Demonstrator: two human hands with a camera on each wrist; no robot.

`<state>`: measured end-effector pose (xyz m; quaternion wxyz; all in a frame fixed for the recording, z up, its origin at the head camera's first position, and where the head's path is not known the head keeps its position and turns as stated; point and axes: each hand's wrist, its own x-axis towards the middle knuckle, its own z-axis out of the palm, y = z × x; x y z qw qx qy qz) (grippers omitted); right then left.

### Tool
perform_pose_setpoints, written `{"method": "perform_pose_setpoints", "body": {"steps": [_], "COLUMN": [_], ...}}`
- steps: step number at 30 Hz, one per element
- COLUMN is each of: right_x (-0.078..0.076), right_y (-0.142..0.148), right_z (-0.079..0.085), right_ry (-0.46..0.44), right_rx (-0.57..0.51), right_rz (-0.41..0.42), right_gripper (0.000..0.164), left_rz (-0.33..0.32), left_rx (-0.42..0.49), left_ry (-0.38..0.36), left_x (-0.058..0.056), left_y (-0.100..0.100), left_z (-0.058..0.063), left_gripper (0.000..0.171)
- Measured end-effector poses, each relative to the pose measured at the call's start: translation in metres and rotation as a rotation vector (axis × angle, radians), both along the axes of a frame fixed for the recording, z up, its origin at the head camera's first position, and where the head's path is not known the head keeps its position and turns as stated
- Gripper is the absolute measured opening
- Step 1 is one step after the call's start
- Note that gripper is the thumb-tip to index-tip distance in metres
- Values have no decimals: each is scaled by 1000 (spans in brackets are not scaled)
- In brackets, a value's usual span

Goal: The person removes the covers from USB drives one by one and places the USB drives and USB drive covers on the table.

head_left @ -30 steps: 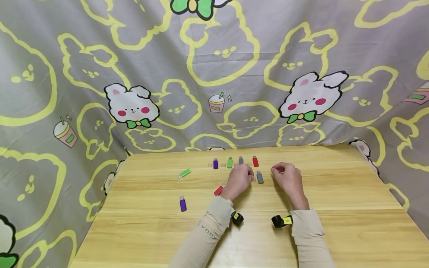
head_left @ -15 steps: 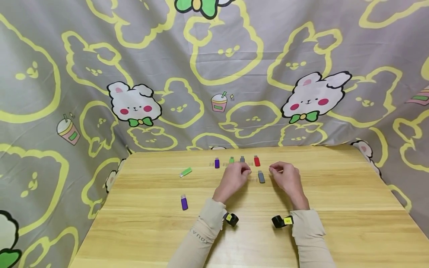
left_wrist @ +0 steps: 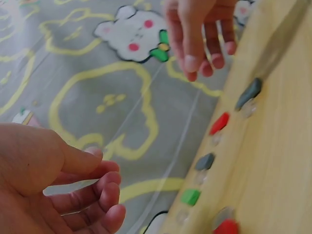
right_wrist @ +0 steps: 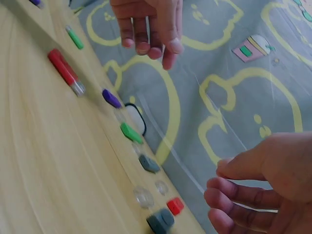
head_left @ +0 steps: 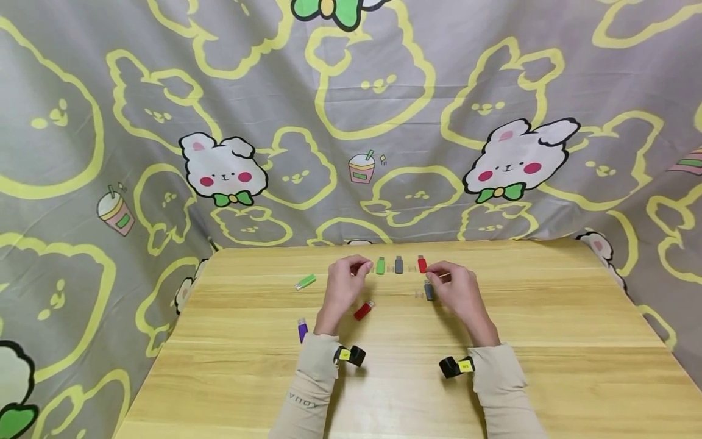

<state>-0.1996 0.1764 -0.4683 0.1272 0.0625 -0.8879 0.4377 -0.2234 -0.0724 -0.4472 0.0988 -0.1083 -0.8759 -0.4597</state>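
Observation:
My left hand point(head_left: 345, 285) hovers at the left end of a row of USB sticks, fingers loosely bent and holding nothing. It covers the purple USB stick point(right_wrist: 111, 98) in the head view. Along the row come a green USB stick point(head_left: 381, 266), a grey USB stick point(head_left: 398, 264) and a red USB stick point(head_left: 422, 263), with small clear caps point(head_left: 412, 268) between them. Raised by the red stick is my right hand point(head_left: 457, 289), relaxed and bare. Its fingertips overlap a second grey USB stick point(head_left: 429, 291) in the head view, beside another clear cap point(head_left: 418, 294).
Lying apart on the wooden table point(head_left: 219, 366) are a second red USB stick point(head_left: 364, 310), a second green USB stick point(head_left: 305, 281) and a second purple USB stick point(head_left: 303, 330), partly hidden by the left wrist. A patterned grey curtain point(head_left: 296, 97) hangs behind the table.
My left hand has swung left from beside the nearer grey stick to the purple end of the row, uncovering the loose red stick. My right hand has shifted slightly left.

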Motion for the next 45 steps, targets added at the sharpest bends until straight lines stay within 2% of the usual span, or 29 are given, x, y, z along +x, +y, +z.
{"method": "perform_pose_setpoints", "body": {"steps": [6,11,18,30,37,45], "right_x": [1,3,7,12,9,11], "right_y": [-16,-32,-59,-103,-114,-116], "right_z": [2,3,-3,-18,-25,-27], "right_ry": [7,19,21,71,81,90], "right_rx": [2,6,92,192,274,313], "right_rz": [62,130,267,478,513,553], "right_gripper": [13,15,23,18,14,13], "left_rz": [70,88,130,131,132,131], "left_rx": [22,66,110,136,139,132], "left_ry": [8,-5,-12,-35,-32,-35], "left_x": [-2,-3,-5,-7,-8,-8], "left_y": [-22,-37,-52,-60,-61,-61], "left_z": [4,5,6,7,6,5], "left_gripper": [13,13,15,15,14,12]}}
